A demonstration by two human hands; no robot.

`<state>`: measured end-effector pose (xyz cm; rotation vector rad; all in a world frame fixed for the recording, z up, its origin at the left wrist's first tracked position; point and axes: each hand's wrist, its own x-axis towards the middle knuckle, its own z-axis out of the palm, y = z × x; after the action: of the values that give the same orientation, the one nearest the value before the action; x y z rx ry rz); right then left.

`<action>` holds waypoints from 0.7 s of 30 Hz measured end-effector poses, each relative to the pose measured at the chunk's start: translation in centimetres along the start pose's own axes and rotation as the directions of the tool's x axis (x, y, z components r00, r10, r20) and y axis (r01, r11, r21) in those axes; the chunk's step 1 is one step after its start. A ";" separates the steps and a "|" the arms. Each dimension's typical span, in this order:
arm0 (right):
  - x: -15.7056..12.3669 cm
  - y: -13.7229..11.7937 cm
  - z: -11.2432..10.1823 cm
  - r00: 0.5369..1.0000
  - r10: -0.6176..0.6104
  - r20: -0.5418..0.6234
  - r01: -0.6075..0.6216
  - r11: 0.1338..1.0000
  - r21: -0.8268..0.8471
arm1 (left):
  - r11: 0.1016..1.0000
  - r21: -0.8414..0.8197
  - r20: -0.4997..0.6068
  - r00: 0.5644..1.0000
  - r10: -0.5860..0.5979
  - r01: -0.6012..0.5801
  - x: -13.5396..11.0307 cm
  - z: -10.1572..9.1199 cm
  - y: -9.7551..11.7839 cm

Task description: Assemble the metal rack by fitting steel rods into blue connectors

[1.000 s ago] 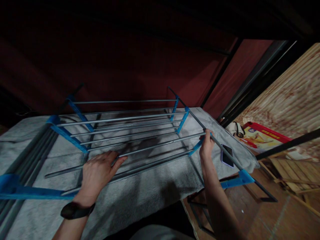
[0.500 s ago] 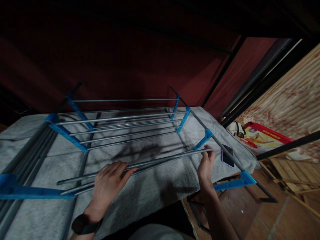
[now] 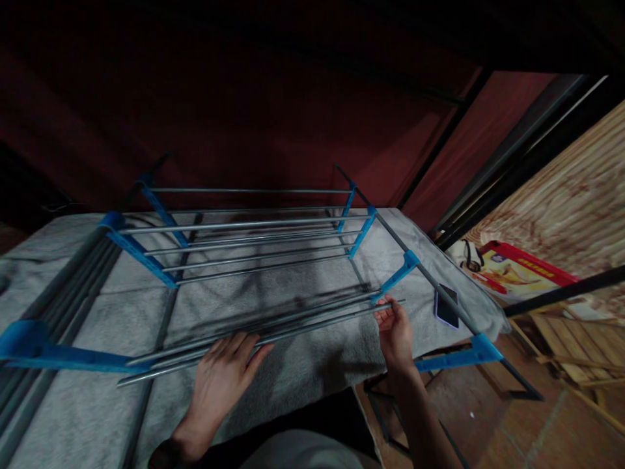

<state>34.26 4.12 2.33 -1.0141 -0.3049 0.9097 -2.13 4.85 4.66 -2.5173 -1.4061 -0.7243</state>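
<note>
A partly assembled rack of grey metal tubes and blue plastic brackets lies on a grey cloth. Several thin metal rods run loosely side by side across its near part. My left hand is closed over these rods left of their middle, palm down, with the thumb on the near side. Near their right end, my right hand pinches the nearest metal rod between thumb and fingers. That rod's left tip lies by the near left blue bracket; its right tip pokes past my fingers.
A phone lies on the cloth beyond the rack's right tube. Thicker grey tubes are bunched at the left. On the right are a red and yellow box and a folded wooden piece. A dark red wall stands behind.
My right hand has moved left and slightly down with the rod. The held rod has come down to the near side of the others, its left end nearer to me. My left hand has shifted slightly right.
</note>
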 end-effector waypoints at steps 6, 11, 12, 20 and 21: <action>-0.1 2.1 -1.7 0.997 0.062 -0.038 -0.065 0.996 -0.058 | 0.998 -0.032 0.059 0.997 -0.049 0.051 -2.3 1.7 0.0; 0.0 3.3 -2.4 0.996 0.078 -0.043 -0.082 0.992 -0.094 | 0.996 -0.065 0.136 0.989 -0.052 0.061 -3.6 3.4 -0.2; 0.1 3.5 -2.5 0.996 0.081 -0.042 -0.085 0.992 -0.096 | 0.995 -0.073 0.148 0.988 -0.051 0.062 -3.8 3.7 -0.3; 0.4 4.4 -2.8 0.990 0.138 -0.023 -0.139 0.986 -0.095 | 0.984 -0.161 0.179 0.982 -0.052 0.082 -4.6 5.4 -1.0; 0.4 4.4 -2.8 0.990 0.142 -0.020 -0.143 0.985 -0.096 | 0.982 -0.170 0.185 0.981 -0.055 0.087 -4.6 5.5 -1.1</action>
<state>33.95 3.72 -2.92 -1.1431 -0.2700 1.0247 -3.25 3.98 -2.48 -2.7420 -1.5608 -0.6773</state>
